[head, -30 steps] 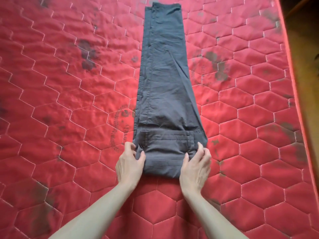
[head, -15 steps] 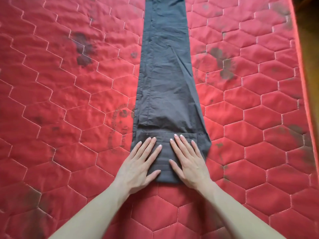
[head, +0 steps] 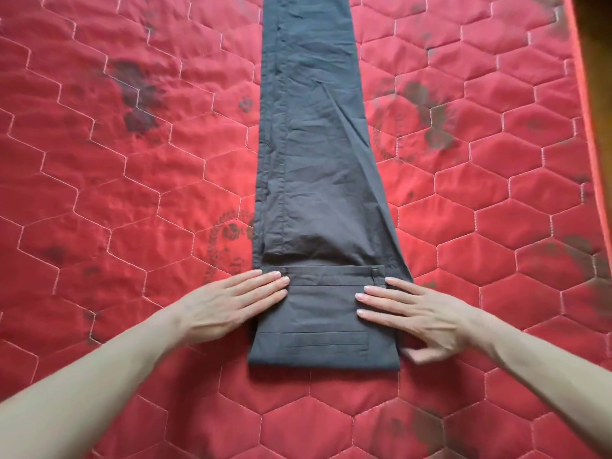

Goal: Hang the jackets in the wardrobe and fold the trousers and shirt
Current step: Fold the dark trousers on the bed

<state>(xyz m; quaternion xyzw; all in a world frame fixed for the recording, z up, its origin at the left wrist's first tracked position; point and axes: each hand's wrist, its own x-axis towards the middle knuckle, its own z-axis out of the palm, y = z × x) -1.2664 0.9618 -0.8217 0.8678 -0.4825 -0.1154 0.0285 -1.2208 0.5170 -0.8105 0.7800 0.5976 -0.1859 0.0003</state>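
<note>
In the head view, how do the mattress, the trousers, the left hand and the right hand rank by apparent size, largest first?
1. mattress, fills nearly the whole picture.
2. trousers, a long dark strip.
3. left hand and right hand: they look alike, so I do not rank them.

Soft even daylight, slight blur, wide-angle edges.
</note>
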